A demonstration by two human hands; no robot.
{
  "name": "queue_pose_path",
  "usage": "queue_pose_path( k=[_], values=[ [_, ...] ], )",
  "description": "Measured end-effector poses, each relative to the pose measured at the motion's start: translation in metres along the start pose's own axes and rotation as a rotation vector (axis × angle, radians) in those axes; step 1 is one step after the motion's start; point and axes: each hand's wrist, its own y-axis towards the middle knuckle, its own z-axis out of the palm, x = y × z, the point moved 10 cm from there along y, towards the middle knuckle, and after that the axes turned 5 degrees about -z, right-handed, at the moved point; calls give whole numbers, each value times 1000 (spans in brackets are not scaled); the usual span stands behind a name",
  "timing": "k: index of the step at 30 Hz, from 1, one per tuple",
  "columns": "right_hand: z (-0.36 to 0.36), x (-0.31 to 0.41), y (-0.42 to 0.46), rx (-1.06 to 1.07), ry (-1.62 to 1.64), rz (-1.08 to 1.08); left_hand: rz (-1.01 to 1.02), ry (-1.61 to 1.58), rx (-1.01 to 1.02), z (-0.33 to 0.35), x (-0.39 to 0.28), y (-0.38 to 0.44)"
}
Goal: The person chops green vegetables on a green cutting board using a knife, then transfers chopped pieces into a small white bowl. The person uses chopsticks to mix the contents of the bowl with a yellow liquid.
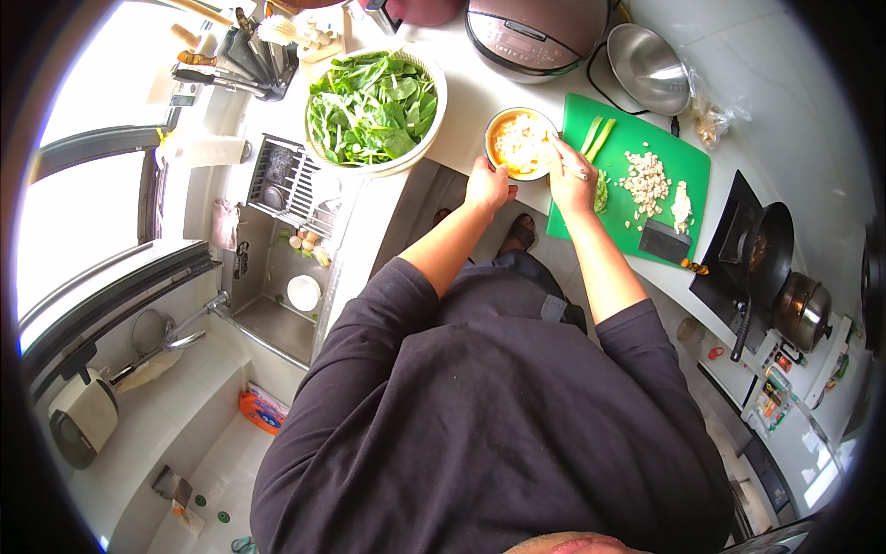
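Near the counter's front edge stands a bowl (520,142) of pale chopped pieces in an orange-yellow mixture. My left hand (488,185) grips its near left rim. In my right hand (574,181) is a light-coloured utensil (573,170), whose tip is at the bowl's right side; its full shape is hidden. Right of the bowl lies a green cutting board (626,228) with diced pale pieces (645,183), a smaller minced pile (681,206), green stalks (598,136) and chopped greens (601,192) beside my right hand. A cleaver (664,241) rests at the board's near right corner.
A basket (443,104) of leafy greens stands left of the bowl. Behind are a rice cooker (536,34) and a steel bowl (647,68). Knives in a block (259,66) and a sink (273,325) lie to the left; a wok (770,253) and steel pot (801,311) to the right.
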Motion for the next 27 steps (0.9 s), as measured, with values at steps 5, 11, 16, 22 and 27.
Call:
queue_pose_path(
  k=[5,11,16,22,27],
  values=[
    [-8,-11,4,22,103,176,7,-20,-8,-2,-2,0],
    [-11,7,0,10,-21,32,10,-23,-5,1,-2,-2],
    [-4,-5,-3,-23,33,62,-3,-1,-1,-1,3,2],
    [-14,13,1,-29,27,-4,23,-16,-7,0,0,2],
    [5,-1,-1,10,29,1,8,14,3,0,-2,-1]
  ],
)
